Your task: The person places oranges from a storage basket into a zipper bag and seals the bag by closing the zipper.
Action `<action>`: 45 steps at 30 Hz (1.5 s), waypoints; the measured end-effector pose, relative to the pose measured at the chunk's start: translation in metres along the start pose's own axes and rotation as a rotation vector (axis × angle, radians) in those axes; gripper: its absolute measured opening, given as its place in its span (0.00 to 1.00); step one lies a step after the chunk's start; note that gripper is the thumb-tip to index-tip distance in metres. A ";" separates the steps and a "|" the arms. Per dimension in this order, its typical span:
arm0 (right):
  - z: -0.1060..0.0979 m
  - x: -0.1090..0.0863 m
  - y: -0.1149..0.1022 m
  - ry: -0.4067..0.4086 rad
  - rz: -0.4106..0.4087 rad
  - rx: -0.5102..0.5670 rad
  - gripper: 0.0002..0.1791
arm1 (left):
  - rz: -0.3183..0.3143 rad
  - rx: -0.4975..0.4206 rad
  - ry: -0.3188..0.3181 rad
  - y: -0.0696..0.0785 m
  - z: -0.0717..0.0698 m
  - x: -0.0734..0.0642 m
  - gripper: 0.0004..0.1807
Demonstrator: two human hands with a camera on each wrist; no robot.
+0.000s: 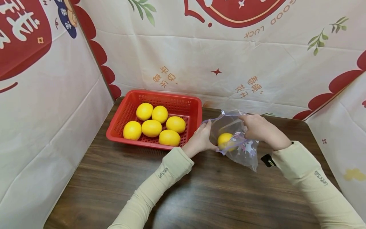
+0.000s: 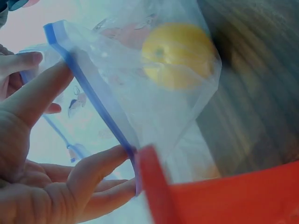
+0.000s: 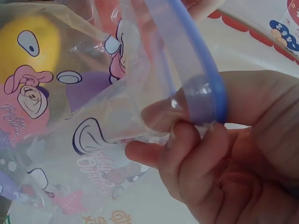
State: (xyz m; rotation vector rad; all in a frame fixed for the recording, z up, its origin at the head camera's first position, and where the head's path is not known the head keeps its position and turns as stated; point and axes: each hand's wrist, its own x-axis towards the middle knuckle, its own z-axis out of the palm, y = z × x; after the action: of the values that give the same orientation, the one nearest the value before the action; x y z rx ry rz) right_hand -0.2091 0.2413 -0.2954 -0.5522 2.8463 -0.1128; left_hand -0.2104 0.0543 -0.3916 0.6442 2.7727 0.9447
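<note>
A clear printed zip bag (image 1: 248, 156) with a bluish zip rim stands with its mouth apart, right of the red basket. Inside it lies a lemon (image 1: 225, 142), seen through the plastic in all views. My left hand (image 1: 201, 140) is at the mouth's left side, thumb and fingers spread wide; in the left wrist view the thumb (image 2: 46, 88) and fingertips (image 2: 125, 153) press against the rim. On the opposite side my right hand (image 1: 255, 127) pinches the rim between thumb and fingers, plain in the right wrist view (image 3: 201, 135).
Several lemons (image 1: 152, 128) lie in the red plastic basket (image 1: 114, 135), whose right wall is close beside my left hand. The brown wooden table (image 1: 186, 197) is bordered by white printed cloth (image 1: 183, 57) at the back and sides. A small black item (image 1: 268, 160) is by the right cuff.
</note>
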 end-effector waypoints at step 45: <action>-0.008 -0.002 0.003 0.043 0.007 -0.009 0.36 | 0.145 0.179 -0.180 -0.084 -0.088 0.006 0.28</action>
State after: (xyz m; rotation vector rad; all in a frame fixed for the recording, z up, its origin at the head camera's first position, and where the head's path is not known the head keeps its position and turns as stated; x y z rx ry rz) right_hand -0.2109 0.2452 -0.2872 -0.5482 2.8919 -0.1121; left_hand -0.2690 -0.0511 -0.3729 0.9198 2.6971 0.6300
